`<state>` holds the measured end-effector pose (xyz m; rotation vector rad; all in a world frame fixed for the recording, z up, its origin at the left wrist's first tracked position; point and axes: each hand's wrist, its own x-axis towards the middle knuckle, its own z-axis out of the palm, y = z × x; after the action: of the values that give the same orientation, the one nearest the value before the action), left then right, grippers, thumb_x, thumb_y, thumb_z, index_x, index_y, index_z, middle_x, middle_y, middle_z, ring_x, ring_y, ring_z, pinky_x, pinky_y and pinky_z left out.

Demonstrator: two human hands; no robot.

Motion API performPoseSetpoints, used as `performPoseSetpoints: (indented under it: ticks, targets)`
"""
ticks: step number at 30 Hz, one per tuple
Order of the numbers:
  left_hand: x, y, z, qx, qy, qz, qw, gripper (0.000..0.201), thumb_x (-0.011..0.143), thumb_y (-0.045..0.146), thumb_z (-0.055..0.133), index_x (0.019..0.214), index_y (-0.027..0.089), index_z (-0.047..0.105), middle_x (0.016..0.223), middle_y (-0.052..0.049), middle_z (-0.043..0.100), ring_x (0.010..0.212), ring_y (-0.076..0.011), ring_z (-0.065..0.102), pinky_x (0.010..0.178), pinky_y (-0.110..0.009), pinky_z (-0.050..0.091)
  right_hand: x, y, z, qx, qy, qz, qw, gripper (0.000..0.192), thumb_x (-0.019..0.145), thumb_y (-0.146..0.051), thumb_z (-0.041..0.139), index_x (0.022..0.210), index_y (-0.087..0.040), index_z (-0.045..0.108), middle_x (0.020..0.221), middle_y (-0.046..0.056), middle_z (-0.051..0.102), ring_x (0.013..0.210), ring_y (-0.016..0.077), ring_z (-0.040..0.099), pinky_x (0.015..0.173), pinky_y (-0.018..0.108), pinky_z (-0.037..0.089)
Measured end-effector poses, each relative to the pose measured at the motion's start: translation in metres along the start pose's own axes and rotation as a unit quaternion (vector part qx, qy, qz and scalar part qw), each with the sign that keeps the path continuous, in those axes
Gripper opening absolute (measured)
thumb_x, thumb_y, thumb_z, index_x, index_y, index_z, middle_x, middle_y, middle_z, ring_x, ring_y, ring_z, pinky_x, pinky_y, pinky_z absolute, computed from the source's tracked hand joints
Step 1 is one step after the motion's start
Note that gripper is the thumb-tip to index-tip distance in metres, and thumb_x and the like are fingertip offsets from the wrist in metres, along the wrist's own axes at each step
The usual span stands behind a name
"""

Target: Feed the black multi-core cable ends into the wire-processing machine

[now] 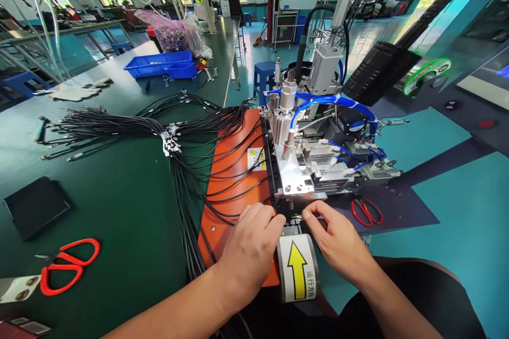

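My left hand (254, 241) is closed at the front of a machine (294, 169), over the edge of an orange sloped plate (238, 190). A black cable (220, 214) runs under its curled fingers. Opposite it, my right hand (338, 238) pinches with thumb and forefinger at a small metal fixture (295, 221); what the fingertips hold is too small to make out. Just below both hands sits a round cover with a yellow arrow label (298, 267). Black cables (186, 217) fan across the plate toward the machine, from a bundle with white connectors (170, 140).
Red-handled scissors (66, 267) and a black box (35, 206) lie on the green table at left. Beyond are a blue bin (161, 65) and gloves (81, 90). Red-handled snips (366, 211) rest right of the machine. A black lamp (377, 71) hangs above.
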<state>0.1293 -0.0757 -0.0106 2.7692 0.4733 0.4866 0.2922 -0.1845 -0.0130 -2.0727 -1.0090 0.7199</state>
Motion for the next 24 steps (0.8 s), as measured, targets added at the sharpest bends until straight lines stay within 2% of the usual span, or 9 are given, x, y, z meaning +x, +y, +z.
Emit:
performPoseSetpoints:
  ticks: [6,10,15,18,20,21,24]
  targets:
    - [-0.001,0.000,-0.001,-0.031,-0.009,-0.007,0.999,0.021,0.094,0.006,0.047,0.104,0.013,0.064,0.092,-0.007,0.057,0.084,-0.0217,0.049,0.076,-0.039,0.048,0.000,0.006,0.004,-0.015,-0.008,-0.029,0.999,0.030,0.101,-0.044,0.037,0.083,-0.022,0.047,0.075,-0.001,0.054,0.069,0.0162,0.047,0.066,0.029,0.037]
    - [-0.002,-0.001,0.001,-0.048,-0.011,-0.011,0.999,0.019,0.094,0.007,0.048,0.103,0.014,0.063,0.090,-0.006,0.057,0.083,-0.0209,0.049,0.074,-0.037,0.050,0.000,0.008,0.008,-0.006,-0.005,-0.023,1.000,0.032,0.101,-0.045,0.035,0.081,-0.022,0.045,0.073,-0.001,0.053,0.068,0.0162,0.048,0.064,0.028,0.038]
    - [-0.003,0.000,0.003,-0.034,-0.030,-0.030,0.999,0.021,0.094,0.007,0.048,0.104,0.017,0.063,0.091,-0.005,0.056,0.085,-0.0213,0.051,0.076,-0.037,0.051,0.000,0.008,0.009,0.006,0.011,-0.001,1.000,0.037,0.100,-0.049,0.037,0.080,-0.022,0.051,0.074,0.000,0.057,0.069,0.0166,0.051,0.063,0.027,0.041]
    - [-0.006,0.003,0.001,-0.031,-0.033,-0.056,0.997,0.021,0.094,0.009,0.048,0.107,0.018,0.062,0.101,-0.007,0.056,0.093,-0.0222,0.052,0.081,-0.039,0.052,-0.013,0.000,0.001,0.014,0.054,0.007,0.998,0.035,0.098,-0.051,0.041,0.086,-0.022,0.058,0.078,0.001,0.062,0.071,0.0175,0.056,0.064,0.027,0.043]
    - [-0.008,0.006,-0.002,-0.034,-0.045,-0.068,0.996,0.024,0.094,0.008,0.048,0.111,0.018,0.061,0.108,-0.008,0.054,0.099,-0.0228,0.051,0.086,-0.041,0.051,-0.031,-0.008,-0.001,0.016,0.086,-0.003,0.996,0.032,0.097,-0.050,0.046,0.089,-0.023,0.061,0.077,0.001,0.064,0.068,0.0174,0.058,0.062,0.026,0.044]
    - [-0.008,0.007,-0.003,-0.038,-0.053,-0.072,0.995,0.024,0.094,0.008,0.047,0.112,0.018,0.060,0.110,-0.008,0.054,0.101,-0.0230,0.050,0.088,-0.042,0.051,-0.042,-0.011,0.001,0.016,0.081,-0.013,0.997,0.030,0.096,-0.049,0.047,0.087,-0.023,0.061,0.075,0.001,0.063,0.067,0.0169,0.058,0.063,0.025,0.045]
    - [-0.008,0.010,-0.007,-0.053,-0.071,-0.077,0.993,0.021,0.094,0.008,0.045,0.106,0.017,0.061,0.107,-0.008,0.056,0.100,-0.0236,0.050,0.090,-0.045,0.051,-0.076,-0.010,0.027,-0.022,-0.032,-0.103,0.994,0.029,0.096,-0.040,0.048,0.077,-0.025,0.065,0.070,0.000,0.065,0.063,0.0155,0.060,0.059,0.024,0.043]
